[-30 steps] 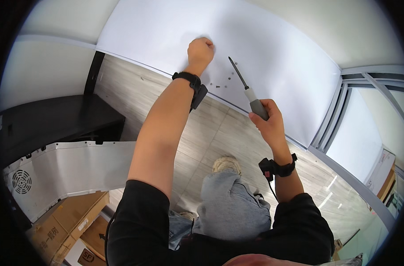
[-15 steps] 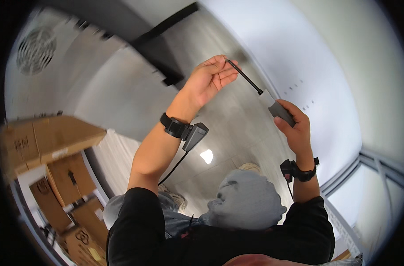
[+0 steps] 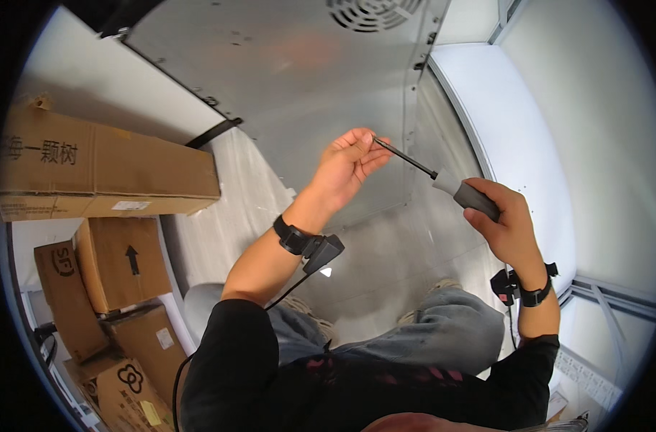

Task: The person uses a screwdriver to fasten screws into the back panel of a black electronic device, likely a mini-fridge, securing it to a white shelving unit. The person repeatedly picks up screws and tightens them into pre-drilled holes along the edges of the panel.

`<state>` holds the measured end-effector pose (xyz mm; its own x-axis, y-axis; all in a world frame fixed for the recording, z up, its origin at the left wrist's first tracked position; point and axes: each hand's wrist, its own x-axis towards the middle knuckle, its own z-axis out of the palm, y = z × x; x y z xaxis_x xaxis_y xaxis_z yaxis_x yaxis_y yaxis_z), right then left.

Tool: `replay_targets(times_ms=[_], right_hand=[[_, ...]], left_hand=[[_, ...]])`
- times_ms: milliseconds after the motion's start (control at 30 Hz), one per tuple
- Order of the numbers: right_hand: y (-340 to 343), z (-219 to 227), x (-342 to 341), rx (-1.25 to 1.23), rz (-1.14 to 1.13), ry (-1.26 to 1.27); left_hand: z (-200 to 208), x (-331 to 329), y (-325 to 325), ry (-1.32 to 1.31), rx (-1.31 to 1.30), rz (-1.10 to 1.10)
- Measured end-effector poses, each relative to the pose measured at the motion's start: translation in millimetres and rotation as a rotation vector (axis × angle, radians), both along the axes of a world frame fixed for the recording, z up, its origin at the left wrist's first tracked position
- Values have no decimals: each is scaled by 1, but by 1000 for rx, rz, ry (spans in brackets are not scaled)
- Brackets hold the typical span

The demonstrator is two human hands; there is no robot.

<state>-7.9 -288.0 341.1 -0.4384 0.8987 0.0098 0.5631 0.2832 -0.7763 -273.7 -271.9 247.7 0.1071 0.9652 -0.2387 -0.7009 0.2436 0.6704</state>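
Observation:
My right hand (image 3: 514, 225) grips the grey handle of a screwdriver (image 3: 476, 199), whose long black shaft points up and to the left. At the far end of the shaft, the thumb and forefinger of my left hand (image 3: 344, 164) pinch the tip, with the other fingers loosely curled. Whether a small screw sits at that tip is too small to tell. Both hands are raised in front of a grey sheet-metal panel (image 3: 306, 108) with a round vent grille (image 3: 375, 13). Each wrist wears a black strap with a small device and a cable.
Cardboard boxes are stacked on the left: a long one (image 3: 105, 162) on top, several smaller ones, such as one with an arrow (image 3: 144, 266), below. A white panel (image 3: 508, 115) and a pale wall (image 3: 594, 129) stand on the right. My legs are bent above the grey floor (image 3: 371, 252).
My view has swung left, so the metal panel and its vent now stand ahead and more of the boxes shows. Both hands keep the same hold on the screwdriver.

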Motion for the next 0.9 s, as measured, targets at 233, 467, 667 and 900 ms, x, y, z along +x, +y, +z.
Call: replay_targets(times_ms=[233, 467, 667, 900], right_hand=[[-42, 45, -78, 272, -12, -124], [-70, 38, -142, 87, -145, 6], [-93, 9, -187, 43, -215, 168], [-113, -23, -245, 190, -238, 259]], left_hand=[[27, -67, -29, 23, 16, -33], [37, -121, -41, 47, 70, 27], [36, -154, -40, -3, 44, 51], [22, -179, -31, -131, -12, 89]])
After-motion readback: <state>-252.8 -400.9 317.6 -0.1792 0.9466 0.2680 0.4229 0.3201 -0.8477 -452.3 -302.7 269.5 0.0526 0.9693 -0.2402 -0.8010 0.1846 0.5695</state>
